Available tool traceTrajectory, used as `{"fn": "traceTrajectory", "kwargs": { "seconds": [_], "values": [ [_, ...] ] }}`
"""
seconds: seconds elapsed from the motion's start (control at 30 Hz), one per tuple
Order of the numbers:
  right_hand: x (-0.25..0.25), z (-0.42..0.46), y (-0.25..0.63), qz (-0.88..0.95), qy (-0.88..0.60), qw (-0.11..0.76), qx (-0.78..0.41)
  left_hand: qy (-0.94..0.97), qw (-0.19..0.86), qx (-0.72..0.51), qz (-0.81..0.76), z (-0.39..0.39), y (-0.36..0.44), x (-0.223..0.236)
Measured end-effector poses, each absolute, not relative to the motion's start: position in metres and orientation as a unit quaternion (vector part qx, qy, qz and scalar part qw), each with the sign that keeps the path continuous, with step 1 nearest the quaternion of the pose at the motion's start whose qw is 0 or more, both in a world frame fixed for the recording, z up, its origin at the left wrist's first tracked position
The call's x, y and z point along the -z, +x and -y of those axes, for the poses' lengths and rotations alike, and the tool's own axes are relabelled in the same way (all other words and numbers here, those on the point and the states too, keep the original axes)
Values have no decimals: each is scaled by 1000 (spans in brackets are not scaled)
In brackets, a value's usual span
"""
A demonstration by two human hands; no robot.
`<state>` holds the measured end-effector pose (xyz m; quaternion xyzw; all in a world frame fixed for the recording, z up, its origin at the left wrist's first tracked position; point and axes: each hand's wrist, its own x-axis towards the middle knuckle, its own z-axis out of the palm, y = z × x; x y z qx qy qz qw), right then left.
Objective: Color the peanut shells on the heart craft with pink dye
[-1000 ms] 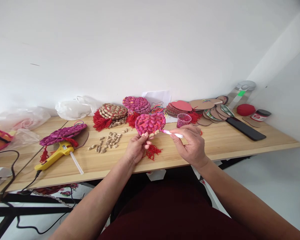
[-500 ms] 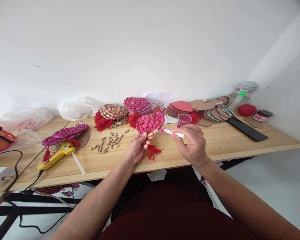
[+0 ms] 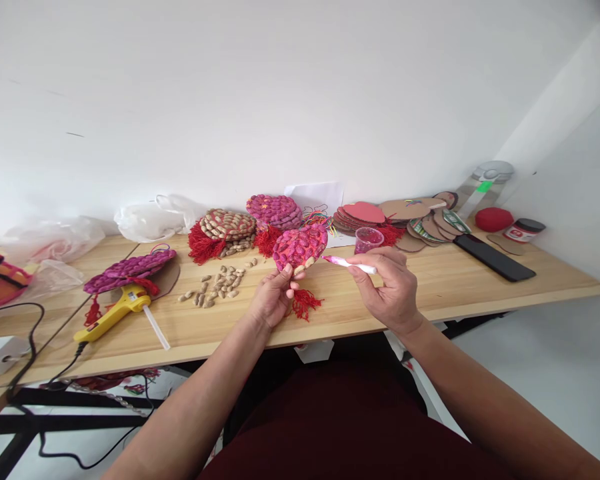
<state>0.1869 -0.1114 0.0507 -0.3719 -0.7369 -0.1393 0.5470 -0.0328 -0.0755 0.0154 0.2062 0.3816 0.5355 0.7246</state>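
Pinched in my left hand [image 3: 276, 295] is a round peanut-covered piece [image 3: 300, 245], mostly painted pink and purple, with a few bare tan peanuts along its lower edge. A red yarn tassel [image 3: 306, 305] hangs below it. My right hand [image 3: 391, 287] is closed around a white-handled paintbrush [image 3: 351, 264], its pink-stained tip just right of the piece and apart from it. Behind the brush stands a clear plastic cup [image 3: 369, 239] smeared with pink paint. Loose peanuts [image 3: 223, 285] lie on the table to the left of my left hand.
A yellow glue gun [image 3: 115, 313] lies at left beside another purple peanut piece [image 3: 130, 270]. Along the wall are a tan peanut piece [image 3: 227, 224], a purple one [image 3: 275, 211] and cardboard cutouts [image 3: 405, 210]. A black phone [image 3: 495, 259] and a dark-lidded jar [image 3: 525, 231] are at right.
My right hand has drawn the paintbrush a little to the right, so its tip has come away from the peanut piece's edge. My left hand holds nearly still.
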Motion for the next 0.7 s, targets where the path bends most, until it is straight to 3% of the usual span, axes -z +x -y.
{"fn": "traceTrajectory", "kwargs": {
  "seconds": [0.7],
  "values": [
    [-57,109,191,722,-376,579,42,195,725,-531,-394,79,-31,-25]
  ]
}}
